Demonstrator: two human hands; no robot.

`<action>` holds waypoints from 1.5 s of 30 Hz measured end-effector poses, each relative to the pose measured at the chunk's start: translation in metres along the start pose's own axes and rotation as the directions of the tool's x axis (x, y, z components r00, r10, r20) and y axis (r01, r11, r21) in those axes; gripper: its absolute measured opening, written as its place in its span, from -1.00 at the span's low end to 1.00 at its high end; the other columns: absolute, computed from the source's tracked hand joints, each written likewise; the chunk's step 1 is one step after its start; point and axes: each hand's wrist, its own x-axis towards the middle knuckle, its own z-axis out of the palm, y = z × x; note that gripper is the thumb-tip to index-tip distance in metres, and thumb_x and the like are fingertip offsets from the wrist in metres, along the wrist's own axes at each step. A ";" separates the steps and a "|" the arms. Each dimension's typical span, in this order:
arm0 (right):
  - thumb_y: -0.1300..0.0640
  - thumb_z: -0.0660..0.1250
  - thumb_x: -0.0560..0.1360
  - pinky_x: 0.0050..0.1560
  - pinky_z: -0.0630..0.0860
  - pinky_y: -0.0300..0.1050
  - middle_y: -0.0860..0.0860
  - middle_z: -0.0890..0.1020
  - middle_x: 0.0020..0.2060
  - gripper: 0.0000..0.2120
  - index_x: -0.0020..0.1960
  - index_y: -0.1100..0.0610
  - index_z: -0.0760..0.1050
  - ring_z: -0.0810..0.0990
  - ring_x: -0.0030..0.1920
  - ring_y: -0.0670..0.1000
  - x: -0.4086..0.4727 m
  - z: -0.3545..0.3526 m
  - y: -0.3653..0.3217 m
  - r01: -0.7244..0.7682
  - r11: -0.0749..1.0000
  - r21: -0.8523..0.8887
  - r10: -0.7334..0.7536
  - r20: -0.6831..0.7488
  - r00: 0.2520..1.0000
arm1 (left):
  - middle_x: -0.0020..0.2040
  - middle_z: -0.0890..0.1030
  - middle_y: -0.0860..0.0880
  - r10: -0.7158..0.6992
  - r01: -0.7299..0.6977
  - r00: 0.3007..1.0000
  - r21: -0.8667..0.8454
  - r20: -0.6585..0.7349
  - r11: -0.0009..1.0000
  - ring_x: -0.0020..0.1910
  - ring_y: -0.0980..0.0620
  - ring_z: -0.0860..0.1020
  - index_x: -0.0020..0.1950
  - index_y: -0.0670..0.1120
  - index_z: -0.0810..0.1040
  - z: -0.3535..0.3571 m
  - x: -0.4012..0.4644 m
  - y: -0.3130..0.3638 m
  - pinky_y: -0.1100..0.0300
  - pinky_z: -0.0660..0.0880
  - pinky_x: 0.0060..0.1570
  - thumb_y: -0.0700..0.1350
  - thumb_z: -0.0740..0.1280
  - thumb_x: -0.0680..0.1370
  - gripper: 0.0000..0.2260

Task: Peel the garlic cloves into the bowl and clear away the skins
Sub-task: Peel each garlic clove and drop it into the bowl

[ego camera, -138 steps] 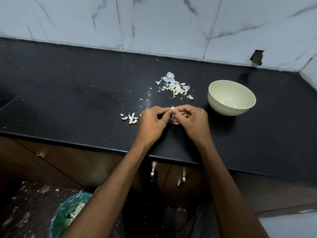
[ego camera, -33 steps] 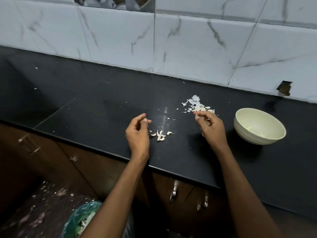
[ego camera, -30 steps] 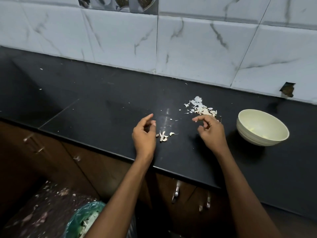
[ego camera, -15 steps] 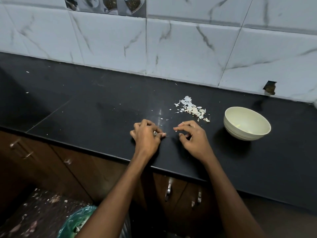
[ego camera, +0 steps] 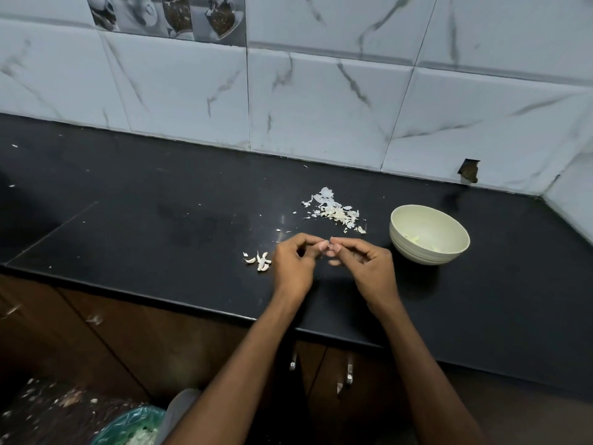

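Both hands met just left of the bowl (ego camera: 429, 234), the left hand (ego camera: 293, 263) and right hand (ego camera: 369, 268) pinching one small garlic clove (ego camera: 326, 248) between fingertips. It looked light, firm and slippery, best held by its ends. Loose cloves (ego camera: 261, 261) lay further left; papery skins (ego camera: 335, 212) sat on the table (ego camera: 160, 226) behind.

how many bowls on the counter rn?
1. The bowl sits on the black counter, to the right of the right hand and the pile of skins. None seem hidden.
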 end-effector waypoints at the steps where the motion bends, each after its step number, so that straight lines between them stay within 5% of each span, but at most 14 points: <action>1: 0.32 0.46 0.56 -0.01 0.70 -0.07 0.12 0.78 -0.08 -0.83 0.14 0.30 0.69 0.77 -0.04 0.08 -0.001 -0.004 0.002 -0.022 1.000 -0.007 0.022 0.012 1.000 | -0.21 0.74 -0.06 -0.010 0.010 1.000 -0.020 0.010 1.000 -0.24 0.09 0.64 -0.12 -0.05 0.72 0.002 0.001 -0.003 0.09 0.58 -0.11 -0.25 0.48 0.56 -0.88; 7: 0.26 0.46 0.58 -0.01 0.72 -0.01 0.01 0.77 -0.19 -0.89 0.05 0.11 0.73 0.77 -0.17 0.04 -0.001 -0.002 0.009 -0.002 0.978 -0.211 0.021 0.089 0.996 | -0.22 0.72 -0.11 -0.060 0.062 0.998 -0.073 0.028 0.995 -0.24 0.01 0.67 -0.05 -0.13 0.64 -0.002 0.003 -0.012 0.10 0.60 -0.11 -0.30 0.47 0.56 -0.91; 11: 0.28 0.47 0.56 -0.07 0.70 -0.09 0.00 0.75 -0.18 -0.90 0.04 0.16 0.73 0.74 -0.21 -0.06 -0.003 -0.002 0.012 0.108 0.930 -0.351 -0.088 0.072 0.993 | -0.21 0.73 -0.14 -0.045 0.048 0.998 -0.062 0.042 0.997 -0.27 0.07 0.65 -0.06 -0.22 0.66 -0.002 0.000 -0.009 0.20 0.58 -0.16 -0.32 0.46 0.56 -0.97; 17: 0.13 0.44 0.60 -0.09 0.68 -0.04 -0.01 0.69 -0.11 -0.88 0.11 0.08 0.71 0.68 -0.18 -0.10 -0.001 -0.003 0.018 0.240 0.788 -0.567 -0.229 0.092 0.969 | -0.13 0.76 0.02 -0.023 0.022 0.999 0.030 0.032 0.999 -0.06 -0.02 0.72 -0.03 -0.04 0.76 -0.001 0.000 -0.015 -0.01 0.64 0.09 -0.18 0.51 0.55 -0.94; 25: 0.12 0.42 0.60 -0.09 0.68 0.02 -0.01 0.68 -0.10 -0.88 0.11 0.07 0.70 0.69 -0.17 -0.08 -0.001 -0.002 0.018 0.234 0.766 -0.598 -0.218 0.100 0.971 | -0.07 0.76 0.07 0.045 -0.049 0.999 0.146 0.025 0.988 -0.04 0.14 0.71 0.08 -0.09 0.76 0.001 -0.002 -0.013 0.13 0.63 0.09 -0.21 0.49 0.56 -0.88; 39: 0.14 0.42 0.60 -0.09 0.66 0.04 0.00 0.68 -0.11 -0.88 0.10 0.08 0.70 0.67 -0.18 -0.05 -0.003 -0.001 0.015 0.259 0.740 -0.621 -0.237 0.119 0.964 | -0.07 0.77 0.06 -0.003 -0.001 0.999 0.102 0.041 0.995 -0.02 0.10 0.73 0.07 -0.08 0.77 -0.001 -0.004 -0.012 0.03 0.65 0.14 -0.21 0.51 0.53 -0.86; 45: 0.19 0.43 0.56 -0.25 0.52 -0.05 -0.05 0.55 -0.28 -0.95 -0.03 0.13 0.68 0.52 -0.30 -0.05 -0.003 -0.002 0.011 0.294 0.677 -0.675 -0.269 0.144 0.952 | -0.07 0.77 0.06 -0.006 0.002 0.999 0.135 0.036 0.991 -0.03 0.14 0.72 0.05 -0.05 0.78 0.001 -0.004 -0.012 0.03 0.64 0.12 -0.21 0.52 0.50 -0.85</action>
